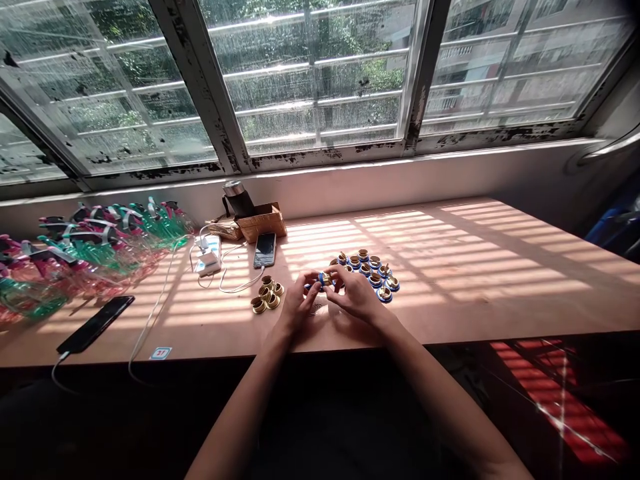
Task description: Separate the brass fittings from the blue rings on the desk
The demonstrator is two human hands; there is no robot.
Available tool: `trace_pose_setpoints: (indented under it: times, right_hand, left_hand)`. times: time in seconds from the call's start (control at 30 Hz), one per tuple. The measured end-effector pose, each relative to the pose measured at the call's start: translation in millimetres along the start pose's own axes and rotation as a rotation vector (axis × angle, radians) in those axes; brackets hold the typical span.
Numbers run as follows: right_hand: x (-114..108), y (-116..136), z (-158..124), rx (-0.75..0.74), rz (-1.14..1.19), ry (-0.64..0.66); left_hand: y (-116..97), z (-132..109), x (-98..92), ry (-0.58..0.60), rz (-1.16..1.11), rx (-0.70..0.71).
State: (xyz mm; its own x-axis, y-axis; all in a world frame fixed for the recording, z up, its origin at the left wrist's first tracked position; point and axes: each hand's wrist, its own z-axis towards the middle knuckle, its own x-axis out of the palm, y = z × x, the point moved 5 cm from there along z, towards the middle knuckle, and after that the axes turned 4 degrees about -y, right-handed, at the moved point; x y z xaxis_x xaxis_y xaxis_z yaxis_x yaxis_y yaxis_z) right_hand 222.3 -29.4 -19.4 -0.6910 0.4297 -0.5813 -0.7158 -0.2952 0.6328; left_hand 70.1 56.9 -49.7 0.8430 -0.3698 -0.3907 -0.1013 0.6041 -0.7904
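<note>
Between my left hand (301, 297) and my right hand (353, 293) is a small gold metal fitting with a blue ring (325, 279), gripped by the fingertips of both, just above the table's front half. Several plain gold fittings (267, 294) stand in a cluster left of my left hand. Beyond and right of my right hand is a larger group of gold fittings with blue rings (375, 279). A pale, partly hidden object lies under my hands; its kind I cannot make out.
The wooden table (450, 267) runs below a barred window. At left are several green and pink spray bottles (115, 233) and a black phone (95, 325). A second phone (265, 250), a power strip (209, 256), a cardboard box (265, 223) and a flask (239, 199) stand behind, with white cables.
</note>
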Motion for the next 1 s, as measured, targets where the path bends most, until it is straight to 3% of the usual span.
trace_pose_setpoints:
  times: [0.37, 0.63, 1.0]
  right_hand:
    - [3.5, -8.2, -2.6, -0.049, -0.058, -0.084]
    - [1.5, -0.3, -4.0, -0.121, -0.032, -0.078]
    - [4.5, -0.5, -3.4, -0.168, -0.008, -0.082]
  left_hand:
    - [-4.5, -2.4, 2.7, 0.092, -0.032, 0.049]
    - [-9.4, -1.6, -2.1, -0.045, -0.019, 0.106]
    - [-0.1, -2.5, -0.4, -0.074, -0.102, 0.081]
